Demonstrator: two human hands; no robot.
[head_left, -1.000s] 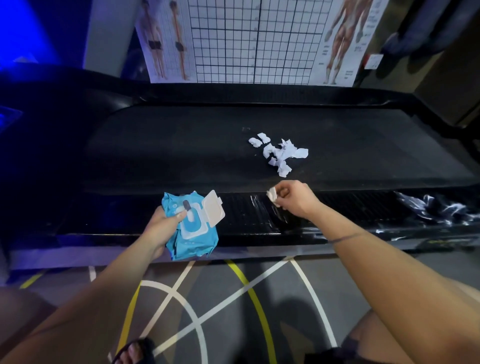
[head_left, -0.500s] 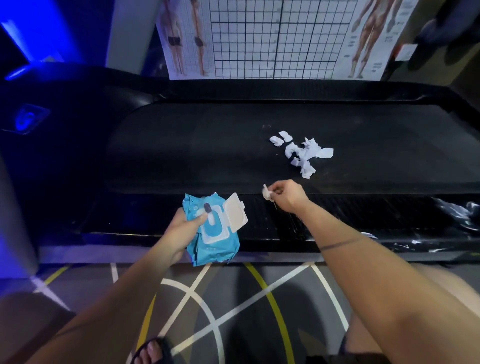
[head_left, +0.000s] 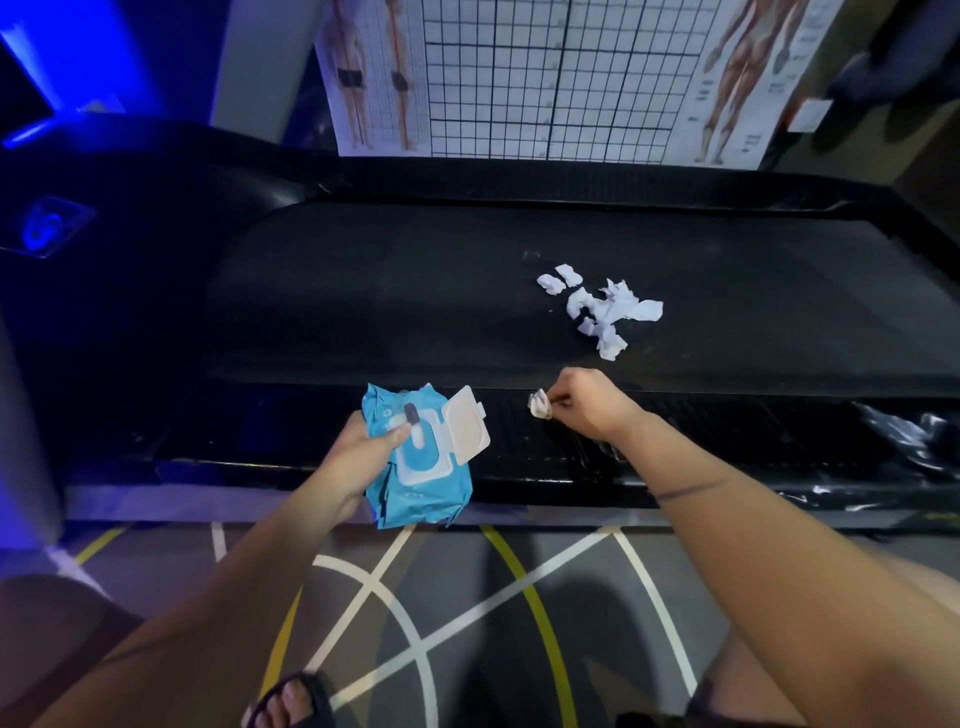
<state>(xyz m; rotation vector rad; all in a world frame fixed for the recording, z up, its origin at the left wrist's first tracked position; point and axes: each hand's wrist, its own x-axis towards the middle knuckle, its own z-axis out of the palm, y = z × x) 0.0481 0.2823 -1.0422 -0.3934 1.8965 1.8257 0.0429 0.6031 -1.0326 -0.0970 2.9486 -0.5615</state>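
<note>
My left hand (head_left: 366, 441) grips a blue pack of wet wipes (head_left: 421, 470) with its white flip lid (head_left: 465, 423) standing open, held over the near side rail of a black treadmill (head_left: 675, 447). To its right, my right hand (head_left: 587, 405) pinches a small crumpled white wipe piece (head_left: 540, 405) just above that ribbed rail. A heap of torn white paper scraps (head_left: 605, 312) lies on the treadmill belt (head_left: 389, 296) beyond my right hand.
Crumpled clear plastic (head_left: 904, 436) lies on the rail at the far right. Body charts and a grid poster (head_left: 561, 73) hang on the wall behind. The grey floor (head_left: 467, 613) has white and yellow lines; my sandalled foot (head_left: 291, 701) shows at the bottom edge.
The view has shifted left, so the scraps and both hands sit further right in frame. My right hand with the wipe piece has stayed over the rail; the pack is still held.
</note>
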